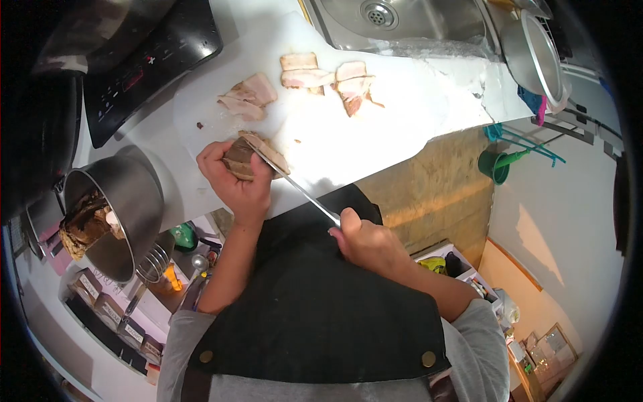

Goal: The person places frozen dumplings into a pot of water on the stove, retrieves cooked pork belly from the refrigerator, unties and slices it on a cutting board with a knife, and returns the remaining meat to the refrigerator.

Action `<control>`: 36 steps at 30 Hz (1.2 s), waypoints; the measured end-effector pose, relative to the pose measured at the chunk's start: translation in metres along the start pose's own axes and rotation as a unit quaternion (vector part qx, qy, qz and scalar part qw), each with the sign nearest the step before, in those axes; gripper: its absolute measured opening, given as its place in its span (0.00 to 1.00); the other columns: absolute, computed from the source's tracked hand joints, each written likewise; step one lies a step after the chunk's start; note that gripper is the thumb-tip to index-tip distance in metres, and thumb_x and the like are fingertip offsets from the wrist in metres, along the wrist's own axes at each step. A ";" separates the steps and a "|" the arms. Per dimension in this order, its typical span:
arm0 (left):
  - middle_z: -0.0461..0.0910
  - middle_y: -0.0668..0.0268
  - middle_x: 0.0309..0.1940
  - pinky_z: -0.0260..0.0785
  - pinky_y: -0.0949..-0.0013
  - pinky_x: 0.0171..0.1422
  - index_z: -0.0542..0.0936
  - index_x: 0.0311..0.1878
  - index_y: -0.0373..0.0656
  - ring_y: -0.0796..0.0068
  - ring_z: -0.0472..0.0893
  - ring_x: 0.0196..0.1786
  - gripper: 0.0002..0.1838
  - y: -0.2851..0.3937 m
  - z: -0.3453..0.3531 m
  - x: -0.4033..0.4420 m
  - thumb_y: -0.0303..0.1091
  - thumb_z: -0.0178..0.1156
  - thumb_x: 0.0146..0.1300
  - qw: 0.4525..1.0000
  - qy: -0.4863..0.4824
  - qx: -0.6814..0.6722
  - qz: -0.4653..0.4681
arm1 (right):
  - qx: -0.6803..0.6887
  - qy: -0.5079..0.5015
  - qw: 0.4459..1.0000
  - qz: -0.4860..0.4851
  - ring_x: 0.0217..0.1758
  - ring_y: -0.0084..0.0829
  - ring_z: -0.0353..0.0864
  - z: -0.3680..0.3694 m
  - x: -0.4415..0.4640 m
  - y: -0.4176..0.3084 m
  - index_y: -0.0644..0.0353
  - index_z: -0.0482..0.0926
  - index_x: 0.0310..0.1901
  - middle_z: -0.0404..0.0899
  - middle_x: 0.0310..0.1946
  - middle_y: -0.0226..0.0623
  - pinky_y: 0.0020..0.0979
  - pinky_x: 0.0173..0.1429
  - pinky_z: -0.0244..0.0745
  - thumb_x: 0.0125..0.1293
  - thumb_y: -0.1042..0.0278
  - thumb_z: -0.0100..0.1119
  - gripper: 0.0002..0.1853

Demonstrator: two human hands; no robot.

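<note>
My left hand is wrapped round a block of cooked meat, pressing it on the white cutting board. In my right hand is the handle of a long knife. Its blade lies along the cut face of the meat, close to my left fingers, with a slice on the blade's far side. Beyond my hands, cut meat slices lie in small piles: one pile at left, another in the middle and a third to its right.
A steel pot with large browned pieces stands at the left edge, near a black induction cooker. Behind the board is a steel sink. A metal bowl leans at the far right. Below hangs a green container.
</note>
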State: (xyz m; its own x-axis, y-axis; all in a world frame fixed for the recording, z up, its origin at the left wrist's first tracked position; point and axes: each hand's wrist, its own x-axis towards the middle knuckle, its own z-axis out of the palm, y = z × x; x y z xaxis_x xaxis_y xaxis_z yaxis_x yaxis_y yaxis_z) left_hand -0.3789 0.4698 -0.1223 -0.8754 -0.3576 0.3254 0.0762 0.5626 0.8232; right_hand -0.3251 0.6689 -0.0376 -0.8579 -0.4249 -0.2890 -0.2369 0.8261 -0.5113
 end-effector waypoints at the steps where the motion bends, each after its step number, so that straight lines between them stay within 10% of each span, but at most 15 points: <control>1: 0.66 0.58 0.42 0.60 0.61 0.54 0.69 0.45 0.38 0.60 0.66 0.47 0.20 0.001 -0.001 0.001 0.32 0.62 0.50 1.000 -0.001 0.001 -0.001 | 0.002 -0.008 1.000 -0.002 0.13 0.37 0.77 0.000 0.002 0.000 0.59 0.66 0.31 0.72 0.10 0.37 0.35 0.15 0.74 0.65 0.60 0.55 0.13; 12: 0.65 0.59 0.42 0.58 0.66 0.56 0.67 0.46 0.37 0.65 0.67 0.47 0.17 0.002 -0.005 0.002 0.32 0.58 0.56 0.999 -0.029 0.033 0.017 | 0.109 -0.123 0.984 0.070 0.27 0.57 0.79 -0.011 0.033 -0.010 0.65 0.64 0.36 0.76 0.20 0.54 0.52 0.30 0.74 0.70 0.61 0.45 0.14; 36: 0.66 0.59 0.38 0.61 0.62 0.50 0.69 0.43 0.39 0.61 0.67 0.43 0.20 -0.007 0.000 0.005 0.36 0.63 0.50 0.998 0.024 0.060 0.021 | 0.109 -0.140 0.982 0.071 0.30 0.59 0.78 0.001 0.056 -0.008 0.65 0.63 0.38 0.77 0.23 0.58 0.52 0.35 0.72 0.70 0.61 0.44 0.14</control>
State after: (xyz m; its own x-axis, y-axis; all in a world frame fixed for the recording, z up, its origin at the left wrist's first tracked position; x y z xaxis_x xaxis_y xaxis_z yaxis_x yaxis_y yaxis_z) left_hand -0.3840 0.4639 -0.1265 -0.8481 -0.3659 0.3831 0.0517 0.6626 0.7472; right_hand -0.3715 0.6384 -0.0506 -0.7086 -0.4208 -0.5664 0.0058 0.7992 -0.6010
